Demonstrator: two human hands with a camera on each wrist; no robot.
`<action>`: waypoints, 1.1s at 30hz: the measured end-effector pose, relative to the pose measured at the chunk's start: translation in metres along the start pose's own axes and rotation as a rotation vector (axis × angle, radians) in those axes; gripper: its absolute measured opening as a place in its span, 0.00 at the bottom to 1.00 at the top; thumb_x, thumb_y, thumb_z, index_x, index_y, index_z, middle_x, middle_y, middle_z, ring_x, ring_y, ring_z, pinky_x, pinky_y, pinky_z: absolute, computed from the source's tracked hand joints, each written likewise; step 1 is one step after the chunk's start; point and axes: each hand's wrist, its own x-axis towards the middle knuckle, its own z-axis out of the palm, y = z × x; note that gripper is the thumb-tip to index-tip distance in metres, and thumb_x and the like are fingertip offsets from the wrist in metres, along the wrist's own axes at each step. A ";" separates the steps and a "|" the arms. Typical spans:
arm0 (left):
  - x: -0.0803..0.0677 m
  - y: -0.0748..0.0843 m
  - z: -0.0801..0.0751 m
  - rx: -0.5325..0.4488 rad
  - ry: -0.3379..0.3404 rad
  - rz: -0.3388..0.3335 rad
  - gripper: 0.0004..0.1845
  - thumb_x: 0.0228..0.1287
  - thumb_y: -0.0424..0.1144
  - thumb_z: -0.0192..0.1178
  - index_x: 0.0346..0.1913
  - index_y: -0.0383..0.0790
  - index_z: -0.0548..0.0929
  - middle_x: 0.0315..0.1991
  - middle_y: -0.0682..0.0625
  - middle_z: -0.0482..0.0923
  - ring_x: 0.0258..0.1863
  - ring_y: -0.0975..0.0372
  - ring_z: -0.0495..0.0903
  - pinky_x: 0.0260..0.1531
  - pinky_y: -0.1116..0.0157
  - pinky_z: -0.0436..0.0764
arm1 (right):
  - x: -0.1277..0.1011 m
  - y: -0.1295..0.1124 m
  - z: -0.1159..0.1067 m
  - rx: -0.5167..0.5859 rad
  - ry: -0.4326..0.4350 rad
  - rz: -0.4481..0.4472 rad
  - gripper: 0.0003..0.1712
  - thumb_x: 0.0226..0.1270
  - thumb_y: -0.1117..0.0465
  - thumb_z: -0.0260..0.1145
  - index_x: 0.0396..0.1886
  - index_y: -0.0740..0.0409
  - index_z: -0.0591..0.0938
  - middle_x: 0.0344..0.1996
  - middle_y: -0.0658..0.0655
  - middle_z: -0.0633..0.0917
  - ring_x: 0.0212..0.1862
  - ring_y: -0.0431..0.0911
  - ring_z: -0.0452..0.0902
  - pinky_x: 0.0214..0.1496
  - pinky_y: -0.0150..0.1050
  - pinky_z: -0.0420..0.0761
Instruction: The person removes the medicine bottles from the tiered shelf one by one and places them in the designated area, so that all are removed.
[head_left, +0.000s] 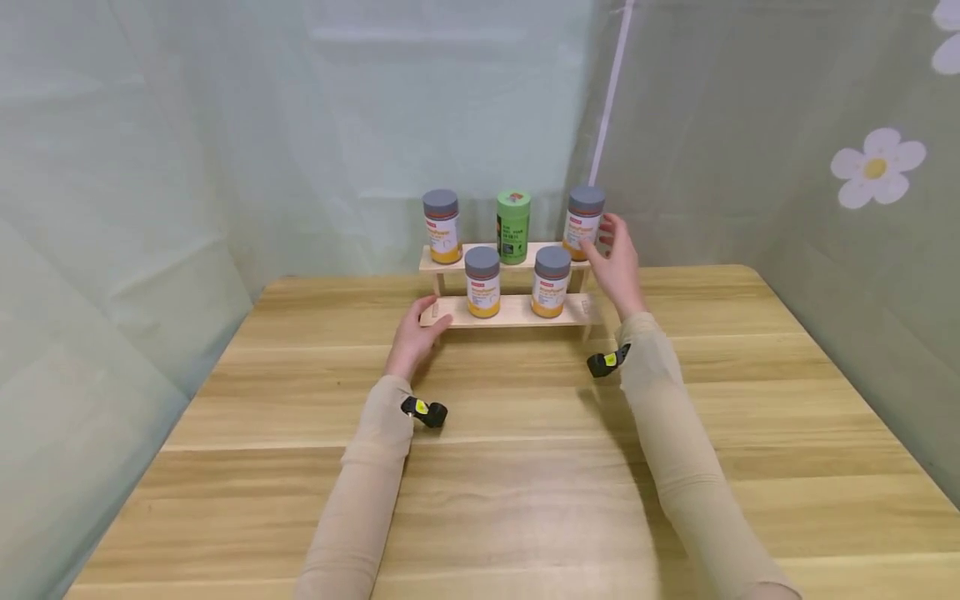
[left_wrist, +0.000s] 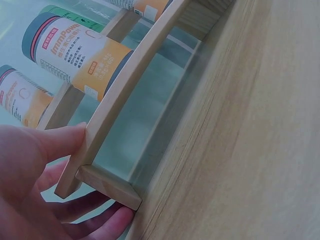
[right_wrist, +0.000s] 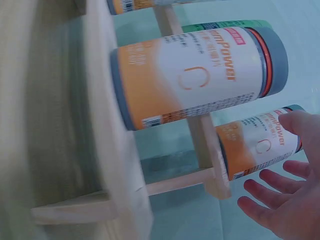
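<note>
Brace two-tier pale-wood rack [head_left: 516, 310] lightly with left hand [head_left: 414, 335], curled round its lower left end. Note right hand [head_left: 618, 262], loosely spread, without closed grip, beside grey-lidded white-and-orange cylindrical jar [head_left: 581, 227], upright at upper right end (thumb contact hard to tell). Square its base; avoid sideways nudges.

Orange and grey around a single green

From here I see four matching ImmPower jars [head_left: 550, 293]: slate-grey lids [head_left: 552, 258], a thin red band [right_wrist: 265, 62] beneath, white labels [right_wrist: 215, 75] melting into orange at the bottom, orange brand lettering [right_wrist: 229, 61]. The tea-style canister [head_left: 513, 227] is bright green with a dark panel. The two-tier wooden rack [head_left: 516, 311] is pale blond; the bench [head_left: 517, 508] carries streaky yellow-brown grain. Sleeves [head_left: 356, 500] are plain beige, wrist cameras [head_left: 425, 412] black with yellow patches, the cloth backdrop [head_left: 420, 108] greyish green, printed with white, yellow-centred daisies [head_left: 875, 168].
</note>
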 end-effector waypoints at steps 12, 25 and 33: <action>0.003 -0.003 -0.003 -0.004 0.016 0.023 0.31 0.68 0.43 0.59 0.72 0.43 0.64 0.75 0.43 0.58 0.76 0.49 0.54 0.76 0.52 0.52 | 0.024 -0.020 -0.003 0.093 -0.047 0.099 0.40 0.69 0.53 0.62 0.75 0.51 0.54 0.71 0.62 0.65 0.71 0.55 0.63 0.73 0.48 0.66; 0.003 -0.008 -0.002 -0.018 0.014 0.038 0.31 0.67 0.43 0.60 0.71 0.43 0.65 0.75 0.43 0.59 0.75 0.50 0.55 0.76 0.52 0.53 | 0.028 -0.017 0.001 0.097 -0.139 0.122 0.41 0.69 0.47 0.62 0.75 0.44 0.53 0.72 0.61 0.65 0.70 0.56 0.65 0.71 0.53 0.68; 0.004 -0.006 0.000 -0.041 0.017 0.023 0.31 0.67 0.45 0.60 0.71 0.46 0.65 0.75 0.45 0.57 0.75 0.50 0.55 0.76 0.51 0.54 | 0.027 -0.015 0.001 0.121 -0.111 0.104 0.38 0.68 0.48 0.62 0.73 0.42 0.57 0.69 0.60 0.68 0.68 0.55 0.68 0.70 0.54 0.70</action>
